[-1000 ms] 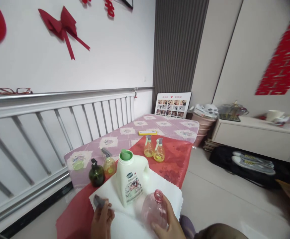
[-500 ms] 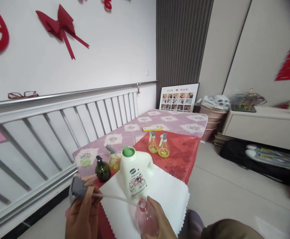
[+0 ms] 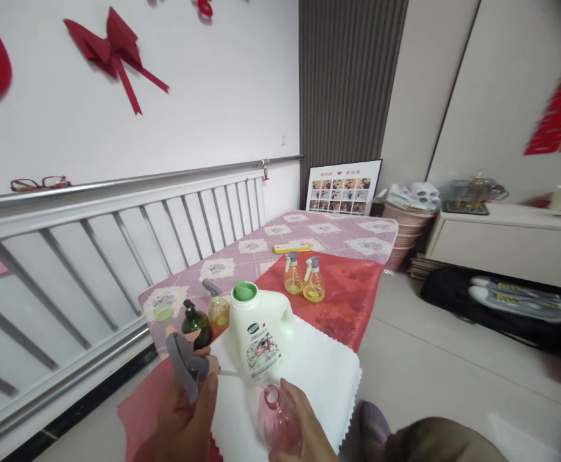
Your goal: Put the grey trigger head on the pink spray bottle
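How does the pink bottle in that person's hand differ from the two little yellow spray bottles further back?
The pink bottle is open-necked and held in the right hand; the yellow spray bottles wear grey heads and stand upright on the red cloth. Its grey sprayer head is in the left hand. All are clear plastic.

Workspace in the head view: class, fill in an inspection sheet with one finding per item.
Surface: low table with a patterned cover, a red cloth and a white cloth.
Job's things: grey spray head with its tube; open pink bottle.
Clutter: white jug, dark green pump bottle, three yellow spray bottles.
Grippers: left hand holds the spray head; right hand grips the pink bottle.
Cables: nothing seen.
Surroundings: white railing, glasses on it, photo board by the wall.
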Demonstrator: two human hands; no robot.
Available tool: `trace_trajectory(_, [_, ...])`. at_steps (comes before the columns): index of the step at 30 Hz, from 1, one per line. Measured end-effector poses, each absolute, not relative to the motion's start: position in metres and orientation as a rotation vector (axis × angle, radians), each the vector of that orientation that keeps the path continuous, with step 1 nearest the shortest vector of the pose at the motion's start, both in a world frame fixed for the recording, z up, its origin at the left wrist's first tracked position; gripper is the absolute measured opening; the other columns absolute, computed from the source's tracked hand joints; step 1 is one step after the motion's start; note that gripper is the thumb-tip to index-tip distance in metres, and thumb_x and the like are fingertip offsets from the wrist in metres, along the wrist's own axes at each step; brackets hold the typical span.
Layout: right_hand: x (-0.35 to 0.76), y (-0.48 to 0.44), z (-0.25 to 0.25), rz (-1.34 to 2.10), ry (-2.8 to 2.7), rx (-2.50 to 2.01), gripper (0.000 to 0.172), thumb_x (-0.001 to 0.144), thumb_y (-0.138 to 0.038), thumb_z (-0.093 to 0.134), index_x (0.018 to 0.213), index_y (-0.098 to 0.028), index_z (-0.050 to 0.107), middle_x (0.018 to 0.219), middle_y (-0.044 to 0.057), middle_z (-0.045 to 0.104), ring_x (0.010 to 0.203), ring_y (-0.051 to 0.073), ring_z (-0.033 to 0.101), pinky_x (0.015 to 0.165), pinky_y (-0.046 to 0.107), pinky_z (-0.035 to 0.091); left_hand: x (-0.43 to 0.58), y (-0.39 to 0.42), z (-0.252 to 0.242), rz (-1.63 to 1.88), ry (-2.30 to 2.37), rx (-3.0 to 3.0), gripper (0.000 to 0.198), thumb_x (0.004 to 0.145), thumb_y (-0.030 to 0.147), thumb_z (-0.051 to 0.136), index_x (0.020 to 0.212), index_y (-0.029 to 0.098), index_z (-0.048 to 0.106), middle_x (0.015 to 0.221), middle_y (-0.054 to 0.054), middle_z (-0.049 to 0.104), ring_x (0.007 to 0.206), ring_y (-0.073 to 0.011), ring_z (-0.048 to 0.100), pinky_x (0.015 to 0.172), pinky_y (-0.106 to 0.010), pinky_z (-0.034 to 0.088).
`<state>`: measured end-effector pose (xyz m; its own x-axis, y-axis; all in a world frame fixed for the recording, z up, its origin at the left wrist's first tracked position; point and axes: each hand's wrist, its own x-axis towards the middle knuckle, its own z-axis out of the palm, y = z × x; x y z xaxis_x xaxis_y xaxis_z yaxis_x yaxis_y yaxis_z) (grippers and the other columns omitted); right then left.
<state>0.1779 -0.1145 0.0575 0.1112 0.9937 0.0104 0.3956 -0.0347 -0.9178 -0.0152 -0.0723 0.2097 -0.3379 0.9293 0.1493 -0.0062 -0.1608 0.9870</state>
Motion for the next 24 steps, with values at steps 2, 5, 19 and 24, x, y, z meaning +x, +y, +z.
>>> trace_trajectory(2, [0.179,-0.118,0.062,0.919,-1.422,-1.546,0.099,0.055,-0.013,0.073,0.148,-0.015,0.038,0.157,0.020,0.041,0.148,0.035,0.038,0.124,0.049,0.030,-0.015,-0.071,0.208,1.481,1.366,1.216,0.059,0.062,0.060,0.081,0.102,0.018,0.073,0.114,-0.008,0.075,0.107,-0.0229,0.067,0.086,-0.026,0.056])
trace_trajectory(5, [0.179,-0.120,0.064,0.905,-1.441,-1.537,0.099,0.056,-0.012,0.074,0.148,-0.019,0.039,0.157,0.018,0.043,0.148,0.035,0.038,0.124,0.050,0.031,-0.005,-0.072,0.206,1.381,1.321,1.286,0.062,0.064,0.066,0.076,0.103,0.018,0.071,0.110,-0.009,0.075,0.105,-0.0253,0.067,0.089,-0.030,0.055])
trace_trajectory(19, [0.174,-0.110,0.024,0.836,-1.451,-1.515,0.111,0.050,-0.009,0.080,0.149,-0.021,0.032,0.154,0.020,0.040,0.147,0.035,0.036,0.122,0.049,0.031,0.021,-0.066,0.168,0.835,1.092,1.713,0.034,0.087,0.047,0.057,0.109,0.023,0.067,0.103,-0.008,0.070,0.093,-0.0237,0.066,0.088,-0.037,0.052])
trace_trajectory(24, [0.171,-0.107,0.019,0.834,-1.427,-1.543,0.113,0.045,-0.007,0.078,0.148,-0.018,0.033,0.154,0.021,0.040,0.146,0.036,0.037,0.122,0.049,0.030,0.024,-0.069,0.163,0.818,1.071,1.663,0.038,0.088,0.048,0.055,0.114,0.023,0.064,0.098,-0.006,0.070,0.092,-0.0227,0.065,0.090,-0.038,0.048])
